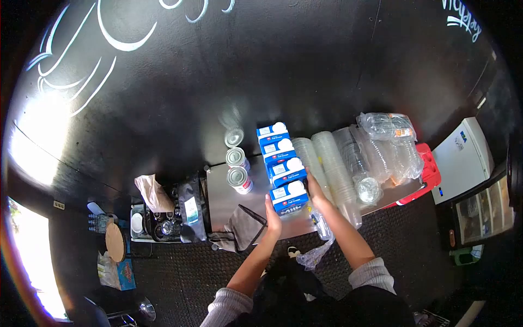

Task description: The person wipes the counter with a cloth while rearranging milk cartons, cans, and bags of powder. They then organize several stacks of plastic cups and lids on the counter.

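Four-sided blue-and-white milk cartons with white caps stand in a row on the metal table (218,188), running back toward the wall. My left hand (273,219) presses against the left side of the nearest milk carton (289,199). On that carton's right side lies my right hand (316,192), its fingertips reaching beside the milk carton behind (287,171). Several silver-topped cans (237,175) are lined up to the left of the cartons. A grey cloth (246,226) hangs over the front edge of the table, left of my left hand.
Stacks of clear plastic cups (333,169) lie right of the cartons, with bagged cups (388,128) beyond. A red cooler (429,166) and a white fridge (463,158) stand farther right. On the left are a dark pouch (192,212) and a tray of glassware (143,238).
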